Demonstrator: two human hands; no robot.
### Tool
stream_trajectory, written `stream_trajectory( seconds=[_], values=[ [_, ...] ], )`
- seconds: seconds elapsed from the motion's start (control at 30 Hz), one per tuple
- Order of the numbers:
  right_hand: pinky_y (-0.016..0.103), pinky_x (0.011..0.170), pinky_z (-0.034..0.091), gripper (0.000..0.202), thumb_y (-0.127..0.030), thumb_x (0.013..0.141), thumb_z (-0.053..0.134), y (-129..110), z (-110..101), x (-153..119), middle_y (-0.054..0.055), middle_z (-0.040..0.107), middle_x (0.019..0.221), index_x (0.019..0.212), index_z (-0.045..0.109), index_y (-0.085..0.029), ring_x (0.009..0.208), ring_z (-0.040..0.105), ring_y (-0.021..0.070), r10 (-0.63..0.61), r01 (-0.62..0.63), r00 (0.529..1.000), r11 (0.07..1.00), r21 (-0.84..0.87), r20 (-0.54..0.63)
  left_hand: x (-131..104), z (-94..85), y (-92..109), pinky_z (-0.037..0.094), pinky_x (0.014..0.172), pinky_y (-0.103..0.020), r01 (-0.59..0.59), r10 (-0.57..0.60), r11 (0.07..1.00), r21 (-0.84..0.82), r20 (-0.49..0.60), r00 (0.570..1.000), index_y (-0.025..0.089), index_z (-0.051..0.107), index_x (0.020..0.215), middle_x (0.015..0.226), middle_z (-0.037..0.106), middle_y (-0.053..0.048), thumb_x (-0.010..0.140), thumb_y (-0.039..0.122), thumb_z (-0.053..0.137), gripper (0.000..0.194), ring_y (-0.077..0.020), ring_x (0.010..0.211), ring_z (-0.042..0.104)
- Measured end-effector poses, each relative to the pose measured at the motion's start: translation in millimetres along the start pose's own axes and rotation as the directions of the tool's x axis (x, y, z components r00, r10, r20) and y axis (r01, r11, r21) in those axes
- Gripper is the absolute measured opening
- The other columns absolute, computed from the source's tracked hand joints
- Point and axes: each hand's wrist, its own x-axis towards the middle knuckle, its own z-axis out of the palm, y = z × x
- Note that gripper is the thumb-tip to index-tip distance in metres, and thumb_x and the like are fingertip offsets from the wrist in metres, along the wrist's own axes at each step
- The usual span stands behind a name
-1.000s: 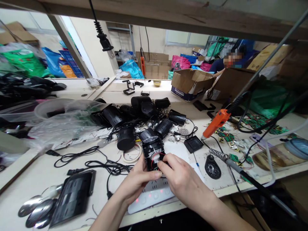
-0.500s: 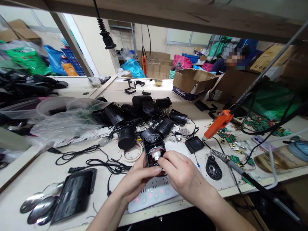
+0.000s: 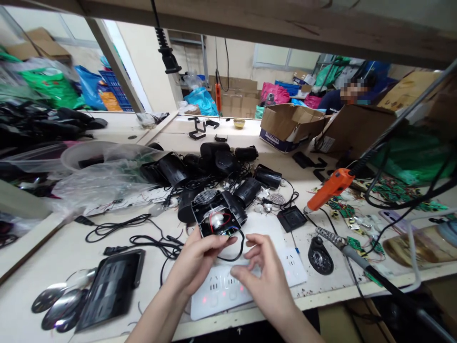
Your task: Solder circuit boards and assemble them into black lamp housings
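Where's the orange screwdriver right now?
Head view, right of centre: the orange screwdriver slants down, its tip beside the black square frame, left of the green circuit boards.

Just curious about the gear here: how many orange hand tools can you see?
2. One orange tool slants over the right side of the bench; a smaller-looking orange tool hangs in the background. Others could be hidden behind the clutter.

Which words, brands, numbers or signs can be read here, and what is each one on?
"BLUEGIRL", on the open cardboard box; the line under it is too small to read.
White sticker on the brown cardboard behind: too small to read.
Mark on the dark blue shirt: too blurred to read.
Black housing in the left hand: no legible text.
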Motion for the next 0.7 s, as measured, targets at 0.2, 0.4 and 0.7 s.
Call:
stream_trajectory(
  seconds=[0.2,0.4,0.7],
  values=[
    [0.029,0.08,0.054,0.008,-0.02,0.086,0.059,-9.2,30.7,9.7,0.004,0.065,0.09,0.085,0.067,-0.019,0.088,0.064,0.0175,-0.074,0.019,0.967,0.975,0.223,0.242,-1.7,1.5,27.9,0.059,0.079,-0.035,-0.147,0.148,0.988,0.048,-0.03,0.989,0.018,0.066,0.108,0.099,0.071,-0.004,0.059,0.018,0.084,0.052,-0.0212,0.09,0.066],
    [0.02,0.041,0.049,0.024,-0.035,0.088,0.06,-17.3,29.3,33.3,-0.002,0.057,0.076,0.107,0.06,-0.02,0.05,0.056,0.0098,0.118,-0.098,0.993,0.912,0.398,-0.025,-5.4,-23.5,43.3,0.058,0.079,-0.031,-0.265,0.287,0.952,0.15,-0.154,0.945,0.02,0.064,0.108,0.104,0.07,-0.003,0.055,0.021,0.085,0.057,-0.0234,0.101,0.062],
    [0.026,0.063,0.049,0.018,-0.02,0.096,0.05,-22.1,26.3,55.4,0.005,0.064,0.08,0.093,0.068,-0.017,0.069,0.062,0.0151,-0.475,0.483,0.874,0.824,-0.297,0.103,-12.3,-39.4,14.6,0.053,0.09,-0.035,-0.249,0.278,0.949,0.195,-0.139,0.95,0.02,0.056,0.113,0.113,0.068,-0.005,0.066,0.026,0.081,0.054,-0.0261,0.111,0.06]
  ],
)
